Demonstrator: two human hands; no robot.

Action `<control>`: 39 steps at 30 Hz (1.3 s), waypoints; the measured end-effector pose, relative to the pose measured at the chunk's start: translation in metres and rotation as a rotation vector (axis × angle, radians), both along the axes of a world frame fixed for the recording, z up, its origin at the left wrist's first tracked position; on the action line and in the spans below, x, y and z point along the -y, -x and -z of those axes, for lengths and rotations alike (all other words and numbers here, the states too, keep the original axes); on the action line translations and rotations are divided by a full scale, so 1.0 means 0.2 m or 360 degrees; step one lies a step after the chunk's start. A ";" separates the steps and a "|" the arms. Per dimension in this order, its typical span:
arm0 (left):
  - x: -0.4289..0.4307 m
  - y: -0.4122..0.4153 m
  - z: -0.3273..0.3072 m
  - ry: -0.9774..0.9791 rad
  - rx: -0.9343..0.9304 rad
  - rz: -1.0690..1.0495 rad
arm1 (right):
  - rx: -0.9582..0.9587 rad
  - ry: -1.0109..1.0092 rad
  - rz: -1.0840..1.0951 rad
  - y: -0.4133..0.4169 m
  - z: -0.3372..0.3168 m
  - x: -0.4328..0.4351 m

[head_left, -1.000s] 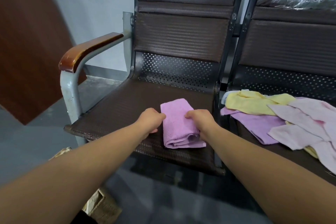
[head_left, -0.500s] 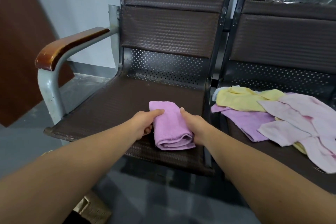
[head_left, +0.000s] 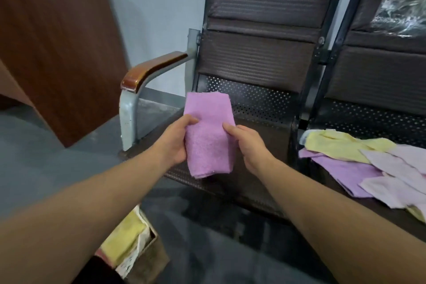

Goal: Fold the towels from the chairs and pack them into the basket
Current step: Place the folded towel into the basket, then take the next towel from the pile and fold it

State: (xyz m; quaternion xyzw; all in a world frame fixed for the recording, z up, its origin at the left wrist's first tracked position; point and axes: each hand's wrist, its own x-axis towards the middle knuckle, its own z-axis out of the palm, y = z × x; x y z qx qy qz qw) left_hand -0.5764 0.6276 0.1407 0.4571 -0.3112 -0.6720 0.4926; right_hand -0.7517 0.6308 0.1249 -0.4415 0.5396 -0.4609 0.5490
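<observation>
A folded purple towel (head_left: 208, 136) is held up in the air above the left chair's seat (head_left: 258, 168). My left hand (head_left: 176, 140) grips its left edge, thumb on top. On the right edge, my right hand (head_left: 247, 145) holds it with the thumb on the cloth. A heap of unfolded yellow, purple and pale pink towels (head_left: 368, 166) lies on the right chair's seat. The basket (head_left: 138, 253) sits on the floor at the lower left, partly hidden by my left forearm, with a folded yellow towel (head_left: 125, 240) inside.
The left chair has a wooden armrest (head_left: 152, 71) on a grey metal post. A brown wooden board (head_left: 57, 53) leans against the wall at the left. Crinkled clear plastic (head_left: 405, 4) lies on the right chair's backrest. Grey floor lies below.
The folded purple towel lay on the left seat under both hands; both hands have taken hold of it and lifted it off the seat. The view has swung so the basket shows.
</observation>
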 end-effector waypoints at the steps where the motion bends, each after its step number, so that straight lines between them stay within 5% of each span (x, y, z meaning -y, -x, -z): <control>1: -0.03 -0.08 -0.02 0.0009 -0.0003 -0.0006 | 0.0021 0.0038 -0.0033 -0.05 -0.03 -0.01; 12: -0.44 -0.99 0.05 -0.0174 0.0083 -0.0356 | -0.0186 0.0056 -0.0462 -0.91 0.01 -0.20; 20: -0.68 -1.43 0.56 -0.0602 0.0374 -0.0201 | -0.0857 0.0155 -0.0717 -1.33 0.41 -0.23; 27: -0.66 -1.43 1.03 -0.0795 0.0434 -0.0117 | -0.1402 0.0041 -0.0887 -1.39 0.80 -0.21; 31: -0.60 -1.38 1.20 -0.0754 0.0418 -0.0277 | -0.2123 0.0794 -0.1117 -1.42 0.87 -0.33; 33: -0.58 -1.36 1.23 -0.0694 0.0484 -0.0329 | -0.2115 0.1128 -0.1356 -1.44 0.90 -0.41; 36: -0.57 -1.38 1.30 -0.0611 0.0723 -0.0428 | -0.2169 0.1022 -0.1940 -1.39 0.98 -0.40; 39: -0.57 -1.38 1.34 -0.0530 0.0968 -0.0479 | -0.2254 0.0992 -0.2172 -1.36 1.01 -0.29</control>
